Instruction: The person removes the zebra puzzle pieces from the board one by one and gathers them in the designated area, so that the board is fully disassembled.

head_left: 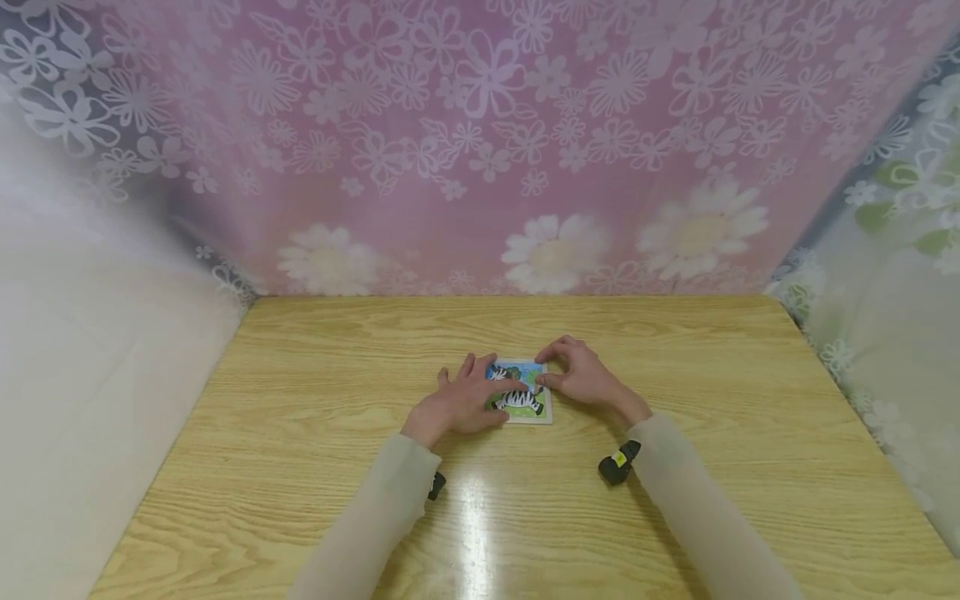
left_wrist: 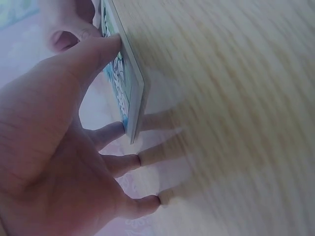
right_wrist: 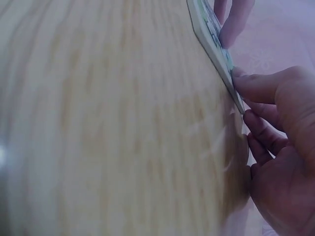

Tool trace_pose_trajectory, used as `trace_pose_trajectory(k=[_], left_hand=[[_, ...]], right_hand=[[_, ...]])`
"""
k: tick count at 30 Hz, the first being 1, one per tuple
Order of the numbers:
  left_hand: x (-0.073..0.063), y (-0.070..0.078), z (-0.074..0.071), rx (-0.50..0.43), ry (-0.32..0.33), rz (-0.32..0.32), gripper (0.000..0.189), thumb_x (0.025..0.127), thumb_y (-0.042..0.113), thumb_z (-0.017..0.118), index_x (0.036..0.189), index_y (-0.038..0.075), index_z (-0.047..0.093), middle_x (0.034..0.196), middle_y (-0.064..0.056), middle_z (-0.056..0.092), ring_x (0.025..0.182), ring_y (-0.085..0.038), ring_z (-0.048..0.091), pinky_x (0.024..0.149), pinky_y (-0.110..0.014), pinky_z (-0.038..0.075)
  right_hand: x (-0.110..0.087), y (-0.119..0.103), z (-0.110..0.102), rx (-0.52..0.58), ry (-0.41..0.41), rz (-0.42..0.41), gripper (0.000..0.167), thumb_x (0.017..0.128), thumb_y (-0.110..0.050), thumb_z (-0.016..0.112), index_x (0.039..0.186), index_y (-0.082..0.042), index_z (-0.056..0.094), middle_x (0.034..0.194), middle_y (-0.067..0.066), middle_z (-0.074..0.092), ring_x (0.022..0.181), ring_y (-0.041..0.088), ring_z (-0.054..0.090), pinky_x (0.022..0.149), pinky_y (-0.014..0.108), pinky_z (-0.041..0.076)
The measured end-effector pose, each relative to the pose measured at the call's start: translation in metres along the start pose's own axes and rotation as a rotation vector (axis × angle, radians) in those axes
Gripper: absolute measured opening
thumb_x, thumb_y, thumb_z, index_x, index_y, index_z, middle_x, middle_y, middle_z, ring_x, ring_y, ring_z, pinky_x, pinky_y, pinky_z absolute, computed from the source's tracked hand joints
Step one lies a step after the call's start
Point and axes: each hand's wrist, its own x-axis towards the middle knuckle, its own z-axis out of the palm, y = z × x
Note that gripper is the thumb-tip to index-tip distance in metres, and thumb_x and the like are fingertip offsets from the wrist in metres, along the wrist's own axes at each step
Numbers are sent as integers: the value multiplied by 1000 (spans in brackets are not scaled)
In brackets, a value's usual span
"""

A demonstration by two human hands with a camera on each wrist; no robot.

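Two pale sleeves (head_left: 367, 521) reach in from the bottom of the head view, angled inward so that both forearms point at the one zebra board (head_left: 520, 403), which lies flat on the wood-grain surface (head_left: 337, 367), around its middle. Left grip (head_left: 461, 402) is palm-down and spread, gripping nothing: its fingers are fairly straight, the forefinger laid across the picture and the thumb on the near edge. Right grip (head_left: 585, 377) is curled at the board's right side, thumb and bent forefinger pinching near the far right corner.

From above, the picture can be read: a striped zebra on green and blue. Both wrist views show it only as a slanted sliver, but they reveal the board's pale, thin edge. Left wrist adds fingertips resting on the surface past the board; right wrist adds the right thumb pressed on the top face.

Counted: one board, two hands, two sleeves, two black wrist devices (head_left: 617, 467), and three large daisies (head_left: 551, 254) on the pink floral curtain (head_left: 480, 158).
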Motion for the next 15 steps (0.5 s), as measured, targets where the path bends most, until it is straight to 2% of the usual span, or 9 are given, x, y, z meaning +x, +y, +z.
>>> trace_pose_trajectory(k=[4,6,11,15], left_hand=[[0,0,0,1,-1,-4,52,102,43,60,151,50,44,173,-10,7,158,-48,6,115,-79,13],[0,0,0,-1,-4,-6,52,102,43,60,151,50,44,173,-9,7,158,-48,5,114,-79,13],[-1,-1,1,-2,2,-6,51,102,43,60,151,50,45,174,-9,7,158,-48,5,114,-79,13],[0,-4,3,-33,29,2,52,101,43,62,151,47,46,174,-9,8,158,-47,4,115,-79,10]], right_hand=[[-1,-1,1,27,12,4,25,91,-19,77,113,-9,71,121,12,61,125,36,53,114,62,33],[-1,-1,2,63,19,-1,23,91,-17,76,111,-9,70,116,12,64,119,34,57,113,60,35],[0,-1,4,211,46,-1,17,92,-10,74,107,-7,68,97,11,71,95,25,64,95,44,46],[-2,3,-1,308,101,20,14,93,-8,72,107,-5,68,96,14,73,87,20,66,84,32,51]])
